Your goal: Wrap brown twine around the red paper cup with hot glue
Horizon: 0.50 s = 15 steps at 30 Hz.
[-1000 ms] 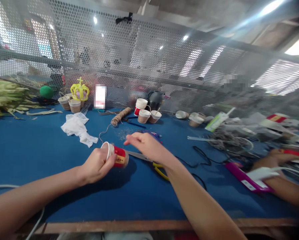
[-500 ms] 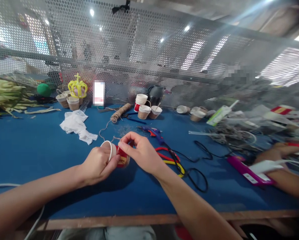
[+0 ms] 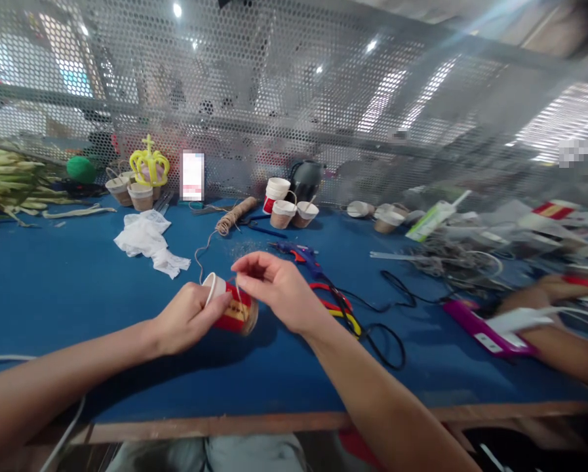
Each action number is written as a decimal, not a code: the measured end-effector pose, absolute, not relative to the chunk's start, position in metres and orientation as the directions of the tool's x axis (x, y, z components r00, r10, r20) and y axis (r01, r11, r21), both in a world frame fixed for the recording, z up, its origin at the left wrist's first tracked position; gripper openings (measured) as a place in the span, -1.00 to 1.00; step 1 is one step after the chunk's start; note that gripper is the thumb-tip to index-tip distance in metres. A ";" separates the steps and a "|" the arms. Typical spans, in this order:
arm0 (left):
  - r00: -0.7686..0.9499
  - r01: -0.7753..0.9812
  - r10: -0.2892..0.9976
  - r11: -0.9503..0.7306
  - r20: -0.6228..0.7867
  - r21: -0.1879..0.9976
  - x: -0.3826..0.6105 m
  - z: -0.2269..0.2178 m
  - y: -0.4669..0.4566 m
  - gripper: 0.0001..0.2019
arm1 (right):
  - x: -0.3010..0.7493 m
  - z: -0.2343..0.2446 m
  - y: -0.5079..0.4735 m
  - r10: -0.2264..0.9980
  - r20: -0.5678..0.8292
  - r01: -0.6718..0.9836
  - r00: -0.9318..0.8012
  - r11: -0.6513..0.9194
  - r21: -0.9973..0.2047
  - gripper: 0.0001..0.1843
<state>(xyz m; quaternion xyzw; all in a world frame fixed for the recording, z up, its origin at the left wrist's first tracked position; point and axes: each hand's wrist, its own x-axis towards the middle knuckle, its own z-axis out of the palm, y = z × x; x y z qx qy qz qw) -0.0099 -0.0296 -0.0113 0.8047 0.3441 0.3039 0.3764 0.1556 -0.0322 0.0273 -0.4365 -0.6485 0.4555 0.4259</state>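
My left hand (image 3: 188, 319) is closed around a red paper cup (image 3: 235, 316) with a white rim, its thumb along the side. The cup lies tilted, its rim toward the left and its base toward the right. Twine is wound round the part near the base. My right hand (image 3: 274, 288) pinches a strand of twine (image 3: 238, 287) between thumb and fingers, just above the cup. From there the twine runs back to a wound bundle of twine (image 3: 235, 216) on the blue table.
A blue glue gun (image 3: 301, 255) and red-and-yellow-handled pliers (image 3: 345, 320) lie right of my hands, with black cord. White cloth (image 3: 149, 239) lies left. Small twine-wrapped cups (image 3: 284, 213) stand behind. At right, another person's hand (image 3: 534, 295) is near a purple power strip (image 3: 485, 334).
The cup has turned in my left hand, so more of its red side and wrapped base shows. My right hand has shifted slightly right and up, drawing the strand across the cup.
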 end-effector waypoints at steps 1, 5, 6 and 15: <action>0.549 0.297 0.820 -0.375 0.164 0.878 -0.010 -0.011 -0.029 -0.54 | 0.158 0.027 -0.030 0.962 0.143 0.134 -0.232 0.178 -0.975 -0.89; 0.470 0.179 0.882 -0.063 -0.029 0.982 -0.007 -0.007 -0.027 -0.51 | 0.163 0.025 -0.023 0.979 0.105 0.019 -0.175 0.110 -0.994 -0.90; 0.458 0.159 0.888 -0.026 -0.051 0.987 -0.007 -0.006 -0.027 -0.51 | 0.164 0.025 -0.021 0.981 0.098 0.005 -0.166 0.100 -0.995 -0.91; 0.458 0.195 0.886 -0.175 0.068 0.965 -0.011 -0.012 -0.026 -0.52 | 0.172 0.020 -0.020 0.973 0.077 0.301 -0.219 0.143 -0.943 -0.69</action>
